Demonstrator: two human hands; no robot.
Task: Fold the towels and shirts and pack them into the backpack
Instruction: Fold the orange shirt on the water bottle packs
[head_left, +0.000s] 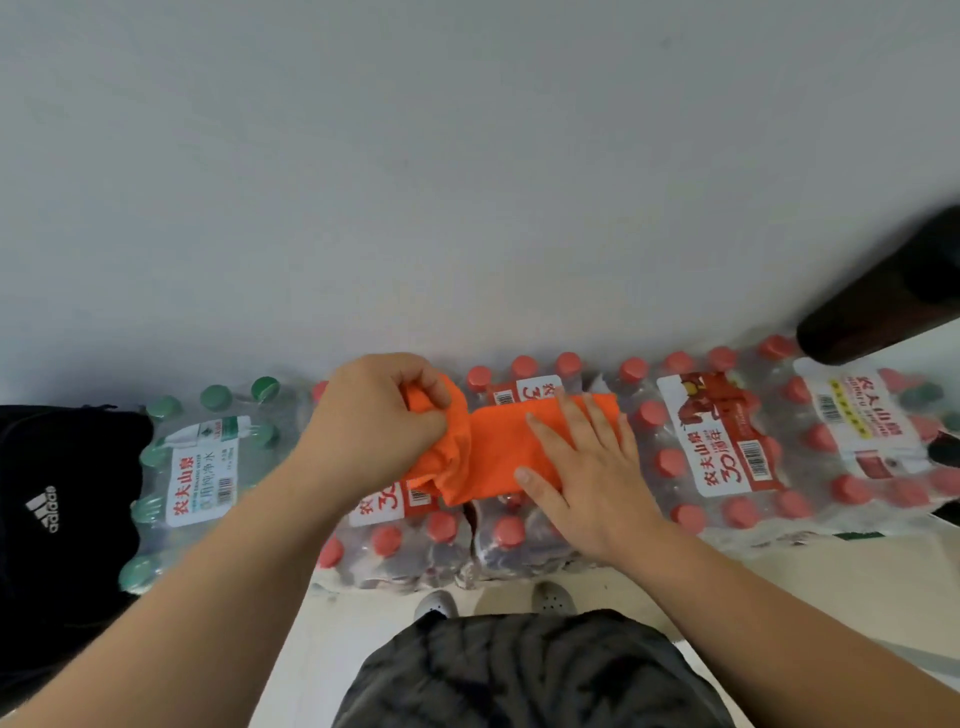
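Observation:
An orange towel (498, 447), folded into a narrow strip, lies on top of shrink-wrapped packs of bottled water. My left hand (374, 421) pinches the towel's bunched left end, fingers closed on the cloth. Flat on the towel's right half rests my right hand (587, 467), fingers spread and pressing it down. A black backpack (57, 499) with a white logo sits at the left edge of the view, beside the green-capped pack.
Packs of red-capped bottles (722, 457) run along a grey wall (467, 182); a green-capped pack (197, 467) stands left of them. A dark object (893, 306) juts in at the upper right. My shoes (436, 605) and dark shorts show below on a pale floor.

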